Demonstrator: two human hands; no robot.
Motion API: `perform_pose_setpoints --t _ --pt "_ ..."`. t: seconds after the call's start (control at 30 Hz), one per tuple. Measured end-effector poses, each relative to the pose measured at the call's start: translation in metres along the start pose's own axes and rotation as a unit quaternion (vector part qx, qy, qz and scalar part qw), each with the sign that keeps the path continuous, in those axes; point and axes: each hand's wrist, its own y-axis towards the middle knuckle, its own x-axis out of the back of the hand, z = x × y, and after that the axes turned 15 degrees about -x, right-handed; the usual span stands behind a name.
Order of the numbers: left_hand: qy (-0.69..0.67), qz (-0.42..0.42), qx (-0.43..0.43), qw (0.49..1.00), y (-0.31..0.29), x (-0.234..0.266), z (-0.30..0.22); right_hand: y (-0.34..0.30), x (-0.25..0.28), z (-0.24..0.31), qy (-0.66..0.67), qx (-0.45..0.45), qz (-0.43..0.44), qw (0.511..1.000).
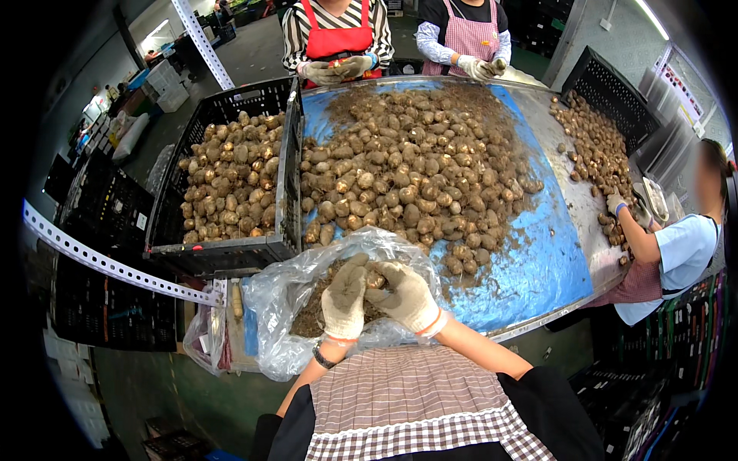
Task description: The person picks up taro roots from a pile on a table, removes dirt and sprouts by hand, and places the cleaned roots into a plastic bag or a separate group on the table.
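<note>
Both my hands wear dirt-stained white knit gloves with orange cuffs and meet above a clear plastic bag [269, 326] with loose soil in it. Between them is a small brown taro [374, 280], partly covered by the gloves. My left hand [344, 300] is curved along its left side, fingers together. From the right, my right hand [409, 298] has its fingers closed around it. Just beyond the bag, a large heap of soil-covered taros [415, 165] lies on a blue sheet [530, 269] over the table.
A black crate [290, 177] full of taros stands left of the heap. Two gloved people [338, 46] [469, 42] stand across the table. At right, another person [676, 250] handles taros beside a tipped black crate [607, 96]. A perforated metal bar [115, 265] crosses the left.
</note>
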Motion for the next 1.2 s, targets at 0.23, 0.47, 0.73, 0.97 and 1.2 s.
perform_pose_setpoints --t 0.23,0.47,0.73,0.97,1.2 --pt "-0.128 -0.051 0.100 0.985 0.003 0.007 0.010 -0.002 -0.011 -0.029 0.244 -0.085 0.052 0.965" --pt "-0.052 0.076 0.133 0.987 0.003 -0.015 -0.014 -0.008 -0.012 -0.038 0.106 -0.090 0.015 0.990" --pt "0.011 0.091 0.096 0.991 -0.017 0.000 0.041 -0.016 -0.010 -0.069 0.367 -0.158 0.080 0.913" --pt "0.078 0.047 0.017 0.996 -0.031 0.039 0.065 0.000 0.143 -0.171 0.597 -0.220 -0.151 0.757" --pt "-0.024 -0.050 0.084 0.995 -0.028 0.024 0.064 0.008 0.157 -0.182 -0.038 -0.383 -0.296 0.874"
